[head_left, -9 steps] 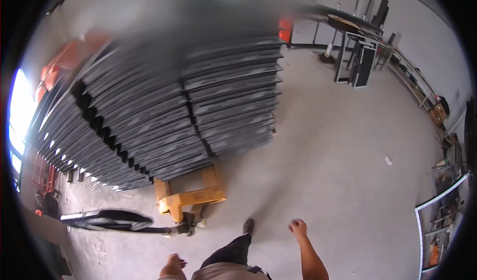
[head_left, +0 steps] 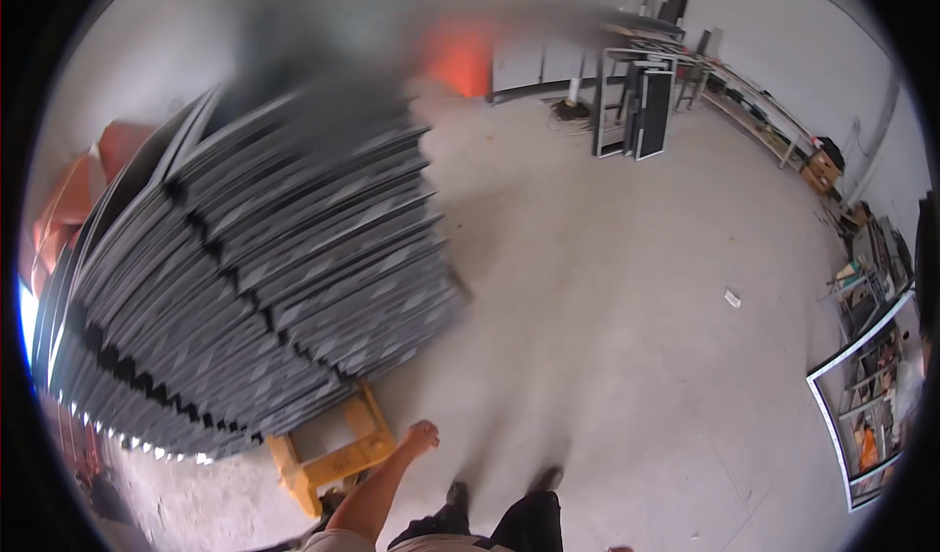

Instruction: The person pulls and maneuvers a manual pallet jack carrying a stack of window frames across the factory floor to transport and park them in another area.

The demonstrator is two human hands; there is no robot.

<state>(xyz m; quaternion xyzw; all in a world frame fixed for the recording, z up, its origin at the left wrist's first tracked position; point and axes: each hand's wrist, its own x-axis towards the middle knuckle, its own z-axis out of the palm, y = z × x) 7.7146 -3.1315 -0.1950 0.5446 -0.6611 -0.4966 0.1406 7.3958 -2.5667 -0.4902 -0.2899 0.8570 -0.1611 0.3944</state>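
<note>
My left hand (head_left: 422, 437) is held out at the lower middle, its fingers loosely curled in, and nothing shows in it. It touches nothing; nearest to it is the yellow pallet jack (head_left: 338, 466), partly behind my forearm. A tall stack of dark grey flat panels (head_left: 323, 307) rises above the jack at the left, with black strips running down its side. Only a sliver of my right hand (head_left: 619, 549) shows at the bottom edge, so its fingers are hidden.
Black panels in a frame (head_left: 654, 112) stand at the far wall, beside a long bench (head_left: 754, 112). A white-edged frame (head_left: 827, 415) with shelves behind it is at the right. A small white scrap (head_left: 732, 299) lies on the concrete floor (head_left: 607, 288). Orange shapes (head_left: 73, 195) stand far left.
My view has turned right, so the stack and pallet jack sit further left. My left arm has swung forward; my right hand has dropped almost out of view. Both feet now show.
</note>
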